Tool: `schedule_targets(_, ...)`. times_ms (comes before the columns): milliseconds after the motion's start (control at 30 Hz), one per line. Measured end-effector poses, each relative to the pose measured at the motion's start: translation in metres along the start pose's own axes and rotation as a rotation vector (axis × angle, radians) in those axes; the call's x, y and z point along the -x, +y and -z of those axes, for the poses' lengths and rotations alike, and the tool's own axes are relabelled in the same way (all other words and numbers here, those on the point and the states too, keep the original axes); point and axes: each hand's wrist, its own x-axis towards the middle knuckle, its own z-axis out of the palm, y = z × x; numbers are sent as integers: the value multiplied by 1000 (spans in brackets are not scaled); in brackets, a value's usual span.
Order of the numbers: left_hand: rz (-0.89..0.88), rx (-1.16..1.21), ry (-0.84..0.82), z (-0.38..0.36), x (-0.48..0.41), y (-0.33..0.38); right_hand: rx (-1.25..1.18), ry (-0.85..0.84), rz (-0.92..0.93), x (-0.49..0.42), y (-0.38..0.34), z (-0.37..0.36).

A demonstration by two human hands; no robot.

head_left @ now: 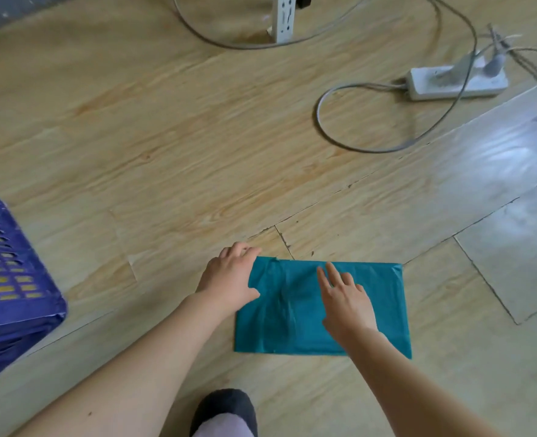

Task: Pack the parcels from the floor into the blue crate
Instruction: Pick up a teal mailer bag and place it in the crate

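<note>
- Dark slipper (pixel 224 408) on the person's foot sits at the bottom edge, on the wooden floor (pixel 166 146) just short of the parcel.
- One teal parcel (pixel 292 310), flat and wrapped in creased plastic, lies on the floor directly ahead of the slipper, with both bare forearms reaching to it.
- Left hand (pixel 229 279) is at the parcel's left edge: its fingers (pixel 238 250) curl round the far-left corner and the thumb lies on the top face, so it grips that edge.
- Right hand (pixel 347 302) rests palm down on the middle of the parcel; its fingers (pixel 333 272) are straight, slightly spread and point towards the far edge, holding nothing.
- Blue crate (pixel 11 272), with latticed walls, stands on the floor at the left edge of view, well apart from the parcel. Something yellowish shows through its holes, but I cannot tell what.
- White power strip (pixel 450 85) with plugs in it lies far off to the right, a grey cable (pixel 320 121) looping across the boards beside it.
- Second white socket strip (pixel 284 22) stands at the top edge.
</note>
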Motion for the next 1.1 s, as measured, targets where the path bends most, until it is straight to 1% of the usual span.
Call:
schedule_targets(167,29,5,-29,-17,-31,-15,17,43,-25,-37,4,-15)
schedule_targets(233,42,17,-44,-18,-37,-18,10,18,-37,-46,5,-13)
schedule_targets(333,58,47,-47,-14,-34,-20,-36,-4,-122,-48,9,2)
schedule_targets(433,58,56,-11,4,-17,-17,-20,-23,-113,-30,7,24)
schedule_targets(533,77,79,18,33,15,-10,-49,-16,-62,5,-3,53)
schedule_targets(667,91,140,44,84,74,0,-28,22,0,67,-20,105)
schedule_targets(733,87,155,61,113,109,4,-29,75,19,98,-28,132)
schedule_targets(800,62,159,77,144,143,8,-23,185,44,129,-37,163)
schedule_targets(867,27,168,89,173,178,11,7,224,47,162,-48,198)
schedule_targets(933,0,163,85,203,212,11,-17,312,71,188,-55,230)
schedule_targets(967,-9,159,81,211,222,11,-18,344,90,196,-57,235)
schedule_targets(1100,5,149,136,260,281,8,10,379,134,245,-84,300)
